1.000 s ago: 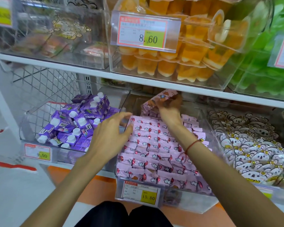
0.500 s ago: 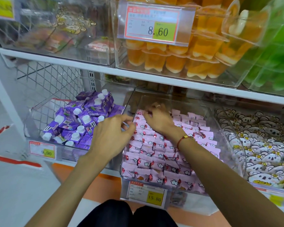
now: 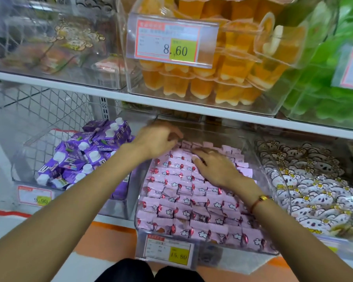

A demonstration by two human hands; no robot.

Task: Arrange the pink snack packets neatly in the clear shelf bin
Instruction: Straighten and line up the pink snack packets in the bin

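Note:
Pink snack packets [image 3: 192, 210] with red and white print lie in tidy rows and fill the clear shelf bin [image 3: 216, 256] on the lower shelf. My right hand [image 3: 214, 166] lies flat on the packets toward the back of the bin, fingers straight and pointing left. My left hand [image 3: 157, 139] is over the bin's back left corner, its bent fingertips at the rearmost row of packets. It is motion-blurred, so whether it pinches a packet is unclear.
A wire-backed bin of purple drink cartons [image 3: 84, 157] stands to the left, and a bin of white koala packets [image 3: 314, 190] to the right. The upper shelf edge [image 3: 171, 102] hangs just above the hands, carrying orange jelly cups [image 3: 202, 86]. A price tag [image 3: 168, 251] fronts the pink bin.
My left hand has moved from the bin's left edge up and into its back left corner. My right hand stays flat on the rear packets, having set down the packets it held up earlier.

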